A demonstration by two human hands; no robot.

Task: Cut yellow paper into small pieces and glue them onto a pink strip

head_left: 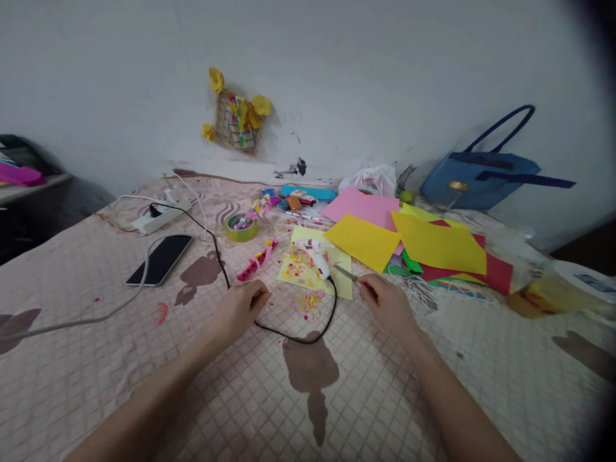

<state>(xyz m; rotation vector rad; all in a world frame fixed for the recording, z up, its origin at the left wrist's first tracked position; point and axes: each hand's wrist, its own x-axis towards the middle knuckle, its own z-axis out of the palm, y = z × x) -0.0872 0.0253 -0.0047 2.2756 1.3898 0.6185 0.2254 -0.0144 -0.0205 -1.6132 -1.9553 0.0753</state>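
Observation:
My left hand (pixel 244 307) is curled closed at the bed's middle. The black cord (pixel 308 340) runs behind it; anything inside the fingers is hidden. My right hand (pixel 385 301) closes round the near end of a thin grey pointed tool (pixel 344 272), whose tip points left; I cannot tell its exact kind. Between the hands, a white glue gun (pixel 315 255) lies on a pale yellow paper sheet (pixel 344 290). Small pink and yellow scraps (pixel 308 301) are scattered on and below the sheet. Just beyond my left hand lies a pink-red decorated strip (pixel 258 260).
Coloured paper sheets (pixel 363 239) and white string (pixel 423 292) lie to the right, with a translucent tub (pixel 563 289) and blue handbag (pixel 481 176). To the left are a tape roll (pixel 240 232), dark tablet (pixel 161 260) and power strip (pixel 161 217). A wall decoration (pixel 238 122) hangs behind.

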